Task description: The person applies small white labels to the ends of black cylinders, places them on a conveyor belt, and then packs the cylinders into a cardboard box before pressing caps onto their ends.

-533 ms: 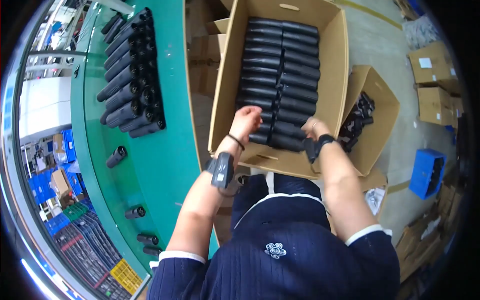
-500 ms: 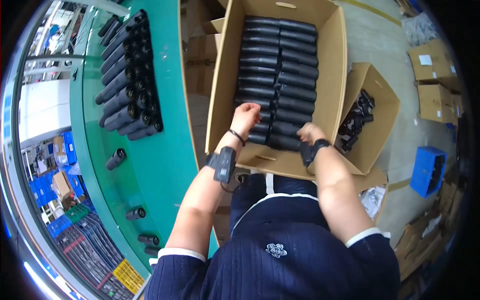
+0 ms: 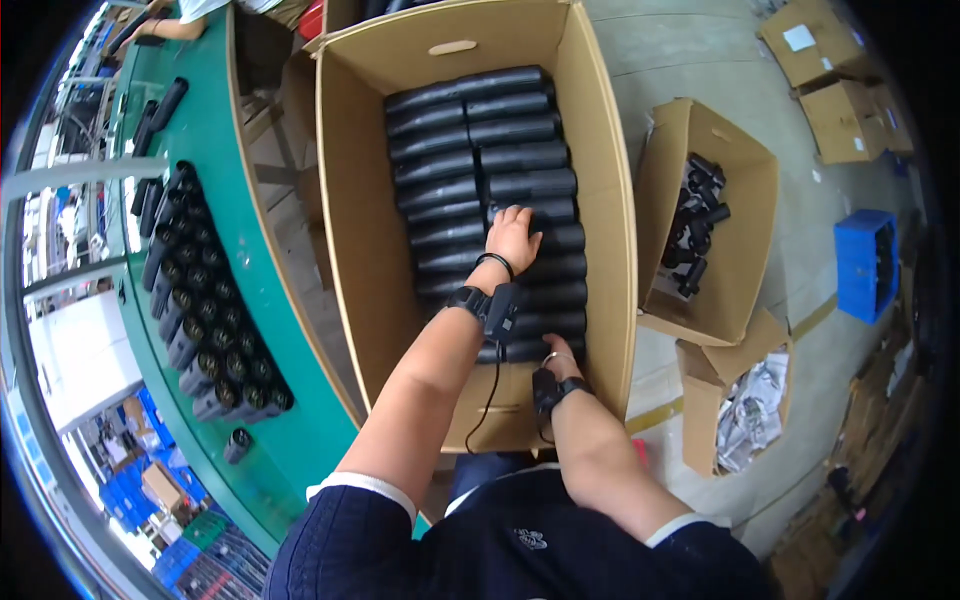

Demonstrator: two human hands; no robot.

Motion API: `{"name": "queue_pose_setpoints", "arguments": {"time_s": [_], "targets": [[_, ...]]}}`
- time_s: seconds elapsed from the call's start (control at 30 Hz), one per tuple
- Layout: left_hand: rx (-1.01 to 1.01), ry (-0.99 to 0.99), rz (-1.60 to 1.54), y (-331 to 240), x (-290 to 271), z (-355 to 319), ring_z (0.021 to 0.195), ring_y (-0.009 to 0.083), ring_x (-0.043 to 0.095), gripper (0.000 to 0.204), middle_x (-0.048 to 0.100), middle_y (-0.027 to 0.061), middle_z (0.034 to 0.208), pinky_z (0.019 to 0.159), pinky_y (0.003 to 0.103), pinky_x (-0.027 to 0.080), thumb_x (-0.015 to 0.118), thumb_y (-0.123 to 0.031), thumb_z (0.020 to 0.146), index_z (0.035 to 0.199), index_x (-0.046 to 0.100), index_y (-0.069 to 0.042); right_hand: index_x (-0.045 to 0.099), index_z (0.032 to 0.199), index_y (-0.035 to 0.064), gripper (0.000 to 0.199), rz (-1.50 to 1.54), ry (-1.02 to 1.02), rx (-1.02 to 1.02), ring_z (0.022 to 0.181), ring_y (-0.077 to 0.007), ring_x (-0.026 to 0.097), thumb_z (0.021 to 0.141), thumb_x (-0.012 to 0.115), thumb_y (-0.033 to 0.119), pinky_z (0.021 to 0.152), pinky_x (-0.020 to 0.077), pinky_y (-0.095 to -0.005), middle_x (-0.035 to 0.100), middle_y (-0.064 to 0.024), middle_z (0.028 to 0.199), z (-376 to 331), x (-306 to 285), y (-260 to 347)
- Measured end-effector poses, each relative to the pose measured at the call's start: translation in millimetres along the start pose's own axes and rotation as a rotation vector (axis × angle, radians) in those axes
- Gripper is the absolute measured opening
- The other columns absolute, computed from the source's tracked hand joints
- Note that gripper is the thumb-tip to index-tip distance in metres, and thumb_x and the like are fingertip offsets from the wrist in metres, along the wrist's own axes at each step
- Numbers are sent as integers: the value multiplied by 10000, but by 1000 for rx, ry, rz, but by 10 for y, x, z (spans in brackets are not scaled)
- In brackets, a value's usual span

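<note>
The left hand [image 3: 513, 235] is held palm down over the black cylinders [image 3: 430, 167], which are packed in two columns inside a large carton [image 3: 365, 220]. Its fingers are laid forward and its thumb is spread away, the hand being opened rather than clenched. The left forearm is extended diagonally inward from the lower left. The right hand [image 3: 560, 355] is placed lower, at the near end of the right-hand column; its fingers are partly hidden, and whether anything is gripped cannot be told. The right forearm is angled in from the lower right. A dark device is strapped at each wrist.

To the left, a green tabletop [image 3: 255, 265] is occupied by a stack of dark tubes [image 3: 210, 310], with one tube set apart just below. At its far end, a co-worker's arm [image 3: 180, 28] is seen. On the grey floor [image 3: 680, 55] to the right are noted a smaller carton [image 3: 750, 200] of black parts [image 3: 697, 225], a box of crumpled wrapping [image 3: 752, 410] and a blue crate [image 3: 865, 265].
</note>
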State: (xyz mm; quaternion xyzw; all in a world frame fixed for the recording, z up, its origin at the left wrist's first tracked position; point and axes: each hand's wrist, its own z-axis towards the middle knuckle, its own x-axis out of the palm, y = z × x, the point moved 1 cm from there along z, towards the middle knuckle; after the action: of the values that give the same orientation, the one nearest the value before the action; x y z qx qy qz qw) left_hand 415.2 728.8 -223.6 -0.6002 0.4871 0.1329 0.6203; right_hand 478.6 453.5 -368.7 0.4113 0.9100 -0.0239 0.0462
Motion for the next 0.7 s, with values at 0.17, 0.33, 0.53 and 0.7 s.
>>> {"name": "queue_pose_setpoints", "arguments": {"time_s": [0.17,0.33,0.53,0.7], "targets": [[28,50,331,175,161,414,1165,269,443,578,507,94,1242,950,440,365,621,-402,826,1266,486,-53,607,940,168,260,-27,66,-365,806,-287,542,694,672,217,665,439,-408,581,-58,928,39,112,-262],[28,134,524,175,72,520,1078,244,477,560,529,80,1088,884,387,399,721,-424,723,1118,550,-64,440,1199,51,662,646,-4,-212,932,-266,542,594,707,83,851,463,-396,513,-114,1118,-414,280,-197],[200,114,445,342,63,484,1055,284,502,475,536,99,1071,870,386,436,734,-301,715,1072,538,-58,572,1010,80,382,676,-183,-165,897,-272,597,648,693,70,821,509,-426,622,-92,967,-913,366,-26],[218,73,431,319,133,519,1071,294,493,519,509,118,1122,884,390,425,721,-287,730,1133,517,-31,429,1181,61,638,675,-173,-301,961,-275,568,615,722,91,857,480,-381,562,-114,1112,-862,356,-90]]}}
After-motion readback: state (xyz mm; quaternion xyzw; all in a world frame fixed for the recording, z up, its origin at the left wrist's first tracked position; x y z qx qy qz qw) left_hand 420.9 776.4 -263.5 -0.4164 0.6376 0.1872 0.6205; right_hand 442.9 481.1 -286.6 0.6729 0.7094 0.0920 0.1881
